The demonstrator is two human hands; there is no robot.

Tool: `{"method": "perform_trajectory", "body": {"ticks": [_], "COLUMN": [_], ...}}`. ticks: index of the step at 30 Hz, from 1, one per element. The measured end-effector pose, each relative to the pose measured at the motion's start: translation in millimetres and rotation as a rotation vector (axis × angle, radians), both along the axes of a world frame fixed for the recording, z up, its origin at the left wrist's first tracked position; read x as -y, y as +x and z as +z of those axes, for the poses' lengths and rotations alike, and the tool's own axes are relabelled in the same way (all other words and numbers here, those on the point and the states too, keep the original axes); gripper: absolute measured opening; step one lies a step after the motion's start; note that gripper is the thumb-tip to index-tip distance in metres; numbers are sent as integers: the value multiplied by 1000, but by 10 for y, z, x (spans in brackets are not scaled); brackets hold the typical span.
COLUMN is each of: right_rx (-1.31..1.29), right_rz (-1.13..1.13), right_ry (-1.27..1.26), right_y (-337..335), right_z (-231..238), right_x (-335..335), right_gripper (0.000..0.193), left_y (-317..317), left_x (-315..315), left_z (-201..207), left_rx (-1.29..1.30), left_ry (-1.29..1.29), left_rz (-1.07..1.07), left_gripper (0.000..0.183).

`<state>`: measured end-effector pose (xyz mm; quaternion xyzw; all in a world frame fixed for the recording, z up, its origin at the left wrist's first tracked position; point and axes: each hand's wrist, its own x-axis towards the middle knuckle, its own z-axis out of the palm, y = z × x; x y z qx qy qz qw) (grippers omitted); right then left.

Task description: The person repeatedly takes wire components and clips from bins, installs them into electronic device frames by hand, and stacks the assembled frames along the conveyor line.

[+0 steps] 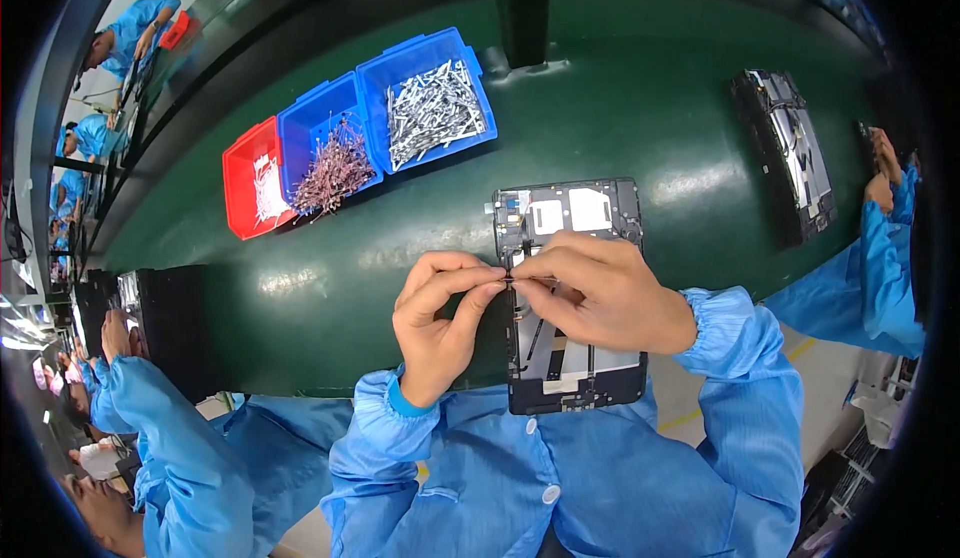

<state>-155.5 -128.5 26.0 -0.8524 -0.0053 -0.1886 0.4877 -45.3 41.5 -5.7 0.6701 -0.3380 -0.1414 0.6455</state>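
An opened tablet (620,383) with bare inner parts, white stickers and dark flat cables lies in front of me, its near end at the bench edge. Over its left edge, the fingertips of both hands meet. My left hand (438,308) is closed in a pinch of thumb and forefinger. Coming from the other side, my right hand (605,293) pinches too, touching or nearly touching the left fingertips. Something thin and tiny seems to lie between them, too small to name. The right hand covers the tablet's middle.
Beyond my hands stand a red bin (238,173) of white strips, a blue bin (305,123) of pinkish wired parts and another blue bin (385,76) of grey-white pieces. Stacked opened tablets (795,158) lie at right. Co-workers' hands (880,170) show at both sides. A dark post (522,13) rises behind.
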Motion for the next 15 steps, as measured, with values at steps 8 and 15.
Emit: {"method": "perform_trajectory", "body": {"ticks": [8,15], "right_rx": [98,-41], "right_rz": [-36,-48], "right_ry": [77,-29], "right_y": [69,141], "right_z": [-116,-292], "right_x": [2,73], "right_gripper": [12,11], "left_y": [47,211], "left_x": [33,29], "left_z": [-41,14], "left_rx": [240,-497], "left_ry": [42,316], "left_rz": [23,-116], "left_gripper": [19,40]}}
